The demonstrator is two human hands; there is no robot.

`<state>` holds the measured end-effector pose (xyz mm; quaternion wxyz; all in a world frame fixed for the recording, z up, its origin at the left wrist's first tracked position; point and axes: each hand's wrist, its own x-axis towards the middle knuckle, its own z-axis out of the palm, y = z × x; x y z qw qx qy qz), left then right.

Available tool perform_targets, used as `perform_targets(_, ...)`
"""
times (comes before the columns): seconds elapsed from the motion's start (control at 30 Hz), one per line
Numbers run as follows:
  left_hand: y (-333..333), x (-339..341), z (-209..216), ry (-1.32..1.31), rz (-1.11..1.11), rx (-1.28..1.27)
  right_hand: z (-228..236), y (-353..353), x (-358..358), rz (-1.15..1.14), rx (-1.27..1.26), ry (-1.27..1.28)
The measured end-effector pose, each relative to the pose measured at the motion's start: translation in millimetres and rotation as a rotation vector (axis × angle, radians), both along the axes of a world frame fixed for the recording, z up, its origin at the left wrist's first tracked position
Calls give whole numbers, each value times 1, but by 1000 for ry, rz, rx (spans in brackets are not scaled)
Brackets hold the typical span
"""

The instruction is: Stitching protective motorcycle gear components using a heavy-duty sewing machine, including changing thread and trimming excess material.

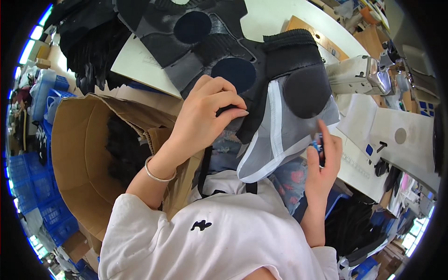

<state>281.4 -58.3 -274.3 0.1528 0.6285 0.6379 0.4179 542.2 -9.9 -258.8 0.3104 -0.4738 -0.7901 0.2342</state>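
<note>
over the lap (285, 185), the white-bound grey fabric panel (295, 133) looked light, floppy, best held by its binding (275, 119); left hand (205, 109) pinched black cloth (255, 112), right hand (325, 164) a blurred blue item (318, 143).

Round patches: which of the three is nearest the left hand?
The middle patch: the left hand overlaps its edge; the upper patch and right patch lie clear.

Bright, soft light surrounds me; white strips (36, 32) glare at far left; the metal machine head (361, 77) glints at right; the right hand's (326, 158) index fingertip blurs slightly; outer edges bend.
</note>
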Motion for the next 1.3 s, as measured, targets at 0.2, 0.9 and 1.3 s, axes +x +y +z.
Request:
perform_targets(0.2, 1, 8, -4, -20, 52, 79, 10, 2, -35, 142, -112, 47)
perform_targets(0.9, -1, 15, -23, -224, 174, 245, 18, 11, -54, 243, -96, -3)
perform_targets(1.3, -1, 19, -25, -286, 289, 319, 4, 15, -55, 243, -69, -50)
